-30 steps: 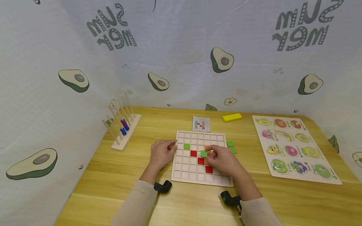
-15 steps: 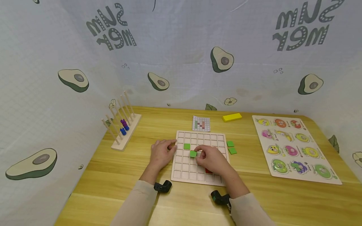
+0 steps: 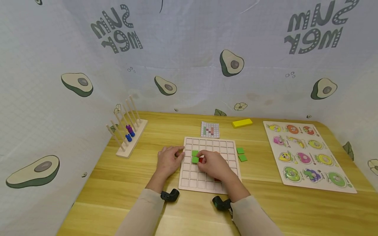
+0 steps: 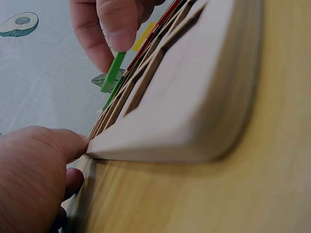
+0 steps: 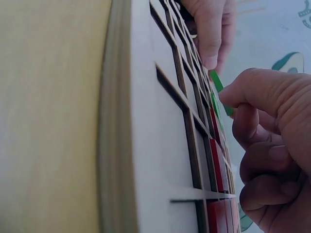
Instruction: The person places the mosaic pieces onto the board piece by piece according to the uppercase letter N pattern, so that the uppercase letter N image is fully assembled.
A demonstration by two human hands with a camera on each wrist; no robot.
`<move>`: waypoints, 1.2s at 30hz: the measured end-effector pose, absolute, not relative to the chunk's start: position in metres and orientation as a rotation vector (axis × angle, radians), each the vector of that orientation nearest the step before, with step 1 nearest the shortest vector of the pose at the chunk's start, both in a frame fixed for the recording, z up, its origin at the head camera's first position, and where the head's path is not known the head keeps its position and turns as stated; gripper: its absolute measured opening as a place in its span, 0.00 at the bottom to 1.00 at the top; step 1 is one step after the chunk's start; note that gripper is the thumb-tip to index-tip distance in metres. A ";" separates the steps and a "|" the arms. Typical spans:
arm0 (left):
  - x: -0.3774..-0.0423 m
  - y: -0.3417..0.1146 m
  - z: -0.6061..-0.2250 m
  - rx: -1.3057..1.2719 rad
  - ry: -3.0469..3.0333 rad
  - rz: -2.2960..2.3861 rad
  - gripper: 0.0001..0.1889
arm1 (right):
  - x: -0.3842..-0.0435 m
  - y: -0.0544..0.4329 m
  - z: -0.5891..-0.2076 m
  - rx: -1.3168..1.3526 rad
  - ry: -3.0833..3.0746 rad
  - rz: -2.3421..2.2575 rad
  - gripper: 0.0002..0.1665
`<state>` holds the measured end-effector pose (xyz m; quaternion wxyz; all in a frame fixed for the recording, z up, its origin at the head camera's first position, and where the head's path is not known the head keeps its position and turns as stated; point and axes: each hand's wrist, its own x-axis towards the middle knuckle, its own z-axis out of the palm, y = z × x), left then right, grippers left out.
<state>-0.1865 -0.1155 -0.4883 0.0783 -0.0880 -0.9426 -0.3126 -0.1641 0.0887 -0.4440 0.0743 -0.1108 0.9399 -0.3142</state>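
Note:
My right hand (image 3: 216,166) pinches a green square tile (image 3: 195,160) between thumb and fingers, over the wooden grid board (image 3: 189,182). In the left wrist view that held tile (image 4: 113,73) tilts on edge, close above the board's cells. Just behind it, another green tile (image 3: 195,153) lies in a cell. A red tile (image 3: 201,160) shows beside the fingertips; the hand covers part of the board and its other tiles. At the board's left edge rests my left hand (image 3: 169,161), thumb and forefinger touching the rim.
Two loose green tiles (image 3: 241,154) lie right of the board. Behind it are a printed grid card (image 3: 210,129) and a yellow block (image 3: 242,123). A peg stand (image 3: 133,139) with several beads is at left, a fruit puzzle board (image 3: 277,157) at right.
My right hand has carried the green tile leftward across the board, from near its middle to the cell in front of the placed green tile. The left hand has stayed still.

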 end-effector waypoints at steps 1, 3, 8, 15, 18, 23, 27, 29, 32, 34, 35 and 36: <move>-0.187 -0.116 -0.489 -0.264 -2.821 -0.938 0.16 | -0.165 0.088 -0.444 -0.327 2.817 -0.941 0.14; -0.187 -0.116 -0.489 -0.267 -2.820 -0.937 0.16 | -0.165 0.086 -0.445 -0.316 2.811 -0.938 0.14; -0.187 -0.116 -0.490 -0.271 -2.813 -0.938 0.16 | -0.168 0.084 -0.446 -0.322 2.818 -0.913 0.14; -0.187 -0.115 -0.492 -0.260 -2.814 -0.935 0.16 | -0.167 0.085 -0.447 -0.306 2.817 -0.905 0.15; -0.188 -0.115 -0.493 -0.256 -2.818 -0.924 0.16 | -0.165 0.088 -0.447 -0.283 2.818 -0.913 0.15; -0.189 -0.116 -0.492 -0.257 -2.823 -0.908 0.16 | -0.166 0.088 -0.448 -0.280 2.824 -0.902 0.16; -0.189 -0.117 -0.491 -0.256 -2.834 -0.908 0.16 | -0.169 0.084 -0.447 -0.282 2.834 -0.865 0.14; -0.188 -0.117 -0.492 -0.257 -2.830 -0.912 0.16 | -0.170 0.083 -0.447 -0.280 2.837 -0.849 0.13; -0.188 -0.116 -0.492 -0.260 -2.821 -0.921 0.16 | -0.170 0.082 -0.446 -0.284 2.849 -0.818 0.12; -0.188 -0.116 -0.492 -0.265 -2.816 -0.926 0.16 | -0.170 0.083 -0.445 -0.286 2.858 -0.806 0.12; -0.188 -0.116 -0.492 -0.267 -2.814 -0.927 0.16 | -0.170 0.083 -0.444 -0.287 2.859 -0.806 0.12; -0.188 -0.116 -0.492 -0.268 -2.812 -0.928 0.16 | -0.169 0.084 -0.443 -0.285 2.857 -0.815 0.12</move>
